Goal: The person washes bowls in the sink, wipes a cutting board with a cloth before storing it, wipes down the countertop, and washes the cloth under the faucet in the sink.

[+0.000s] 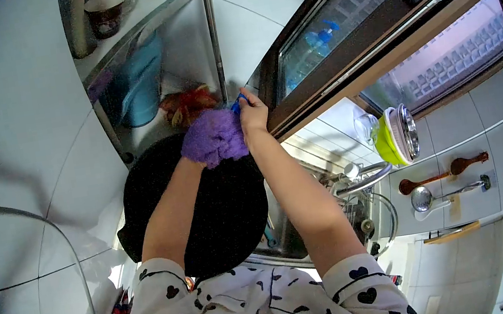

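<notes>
A bunched purple cloth [215, 137] covers most of my left hand [196, 162], hiding its fingers. The cloth is held over a large black rounded shape [198, 211], whose kind I cannot make out. Just right of the cloth, my right hand [254, 116] is closed around a small blue object [239, 102], mostly hidden by the fingers. Both arms stretch forward toward the corner beside the window frame. Behind the cloth lies a red and yellowish bundle [189, 105], apparently in plastic wrapping.
A corner rack [143, 31] holds a brown cup [106, 14] and a blue container [140, 89]. The brown-framed window [321, 96] stands close by my right hand. A sink [287, 233] with a curved faucet [367, 179] lies at right. Ladles and spoons [422, 197] hang beyond it.
</notes>
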The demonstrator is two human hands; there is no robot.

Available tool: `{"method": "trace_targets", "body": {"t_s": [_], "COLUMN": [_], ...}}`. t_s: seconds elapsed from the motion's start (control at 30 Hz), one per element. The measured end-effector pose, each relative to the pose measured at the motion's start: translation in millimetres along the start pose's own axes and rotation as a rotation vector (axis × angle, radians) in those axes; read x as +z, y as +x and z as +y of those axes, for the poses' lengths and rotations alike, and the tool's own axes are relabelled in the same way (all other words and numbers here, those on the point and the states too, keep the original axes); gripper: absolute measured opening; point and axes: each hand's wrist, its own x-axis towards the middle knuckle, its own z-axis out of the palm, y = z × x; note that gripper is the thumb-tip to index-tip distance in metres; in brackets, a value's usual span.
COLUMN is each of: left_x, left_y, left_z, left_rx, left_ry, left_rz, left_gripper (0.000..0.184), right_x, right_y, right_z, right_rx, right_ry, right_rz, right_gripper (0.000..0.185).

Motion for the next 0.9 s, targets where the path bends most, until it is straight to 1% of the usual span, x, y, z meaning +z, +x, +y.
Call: {"method": "trace_targets", "body": {"t_s": [0.03,0.07,0.13,0.23,0.3,0.33,0.4,0.43,0.47,0.5,0.53,0.57,0.6,0.63,0.7,0.77,0.8,0.87,0.9], "left_x": [-2,-5,-39,12,-5,-16,-29,-29,-29,-27,-24,-21,-18,-14,-5,38,50,17,36], "left_y": [2,4,9,2,1,-2,-16,-23,-30,-35,-40,-44,-51,-57,-78,-88,-89,-75,-75], "left_z": [2,4,37,-12,11,23,43,48,53,56,59,63,67,72,83,89,105,178,181], "left_rx": [0.043,-0.012,-0.12,0.096,0.133,0.153,-0.082,-0.159,-0.246,-0.29,-0.337,-0.389,-0.16,-0.001,-0.025,-0.231,-0.215,0.08,0.076], "left_ry": [0.063,0.071,0.093,0.061,-0.026,-0.066,-0.491,-0.724,-0.954,-1.203,-1.452,-1.704,-1.168,-0.622,0.12,-0.54,-0.636,-0.166,-0.313], "left_rz": [-0.001,-0.063,-0.185,0.145,0.138,0.13,0.044,0.012,-0.003,-0.004,-0.004,0.0,0.006,0.109,0.124,0.142,0.12,-0.057,-0.08], "left_gripper": [0.033,0.033,0.034,0.031,0.031,0.03,0.029,0.029,0.028,0.028,0.027,0.027,0.025,0.023,0.02,0.019,0.02,0.021,0.021], "right_x": [1,2,2,1,0,2,2,-6,-13,-31,-50,-64,-82,-101,-128,-150,-161,-183,-195], "right_y": [2,4,10,9,3,-6,-33,-60,-84,-106,-133,-144,-160,-171,-175,-183,-185,-188,-188], "right_z": [3,7,15,17,12,9,5,-5,0,0,-9,17,17,14,35,28,26,29,31], "right_rx": [-0.003,-0.006,-0.003,-0.004,-0.035,-0.128,-0.313,-0.319,-0.479,-0.386,-0.365,-0.259,-0.142,-0.011,0.207,0.353,0.421,0.453,0.466], "right_ry": [0.027,0.055,0.079,0.057,0.027,-0.077,-0.29,-0.23,-0.265,-0.106,-0.156,0.077,0.229,0.16,0.24,0.432,0.527,0.657,0.72], "right_rz": [0.009,0.019,0.024,-0.009,-0.058,-0.037,0.01,-0.107,-0.098,-0.294,-0.343,-0.346,-0.362,-0.316,-0.201,-0.302,-0.351,-0.406,-0.434], "right_gripper": [0.029,0.03,0.031,0.032,0.036,0.04,0.05,0.058,0.056,0.054,0.051,0.046,0.044,0.046,0.051,0.053,0.054,0.055,0.055]}}
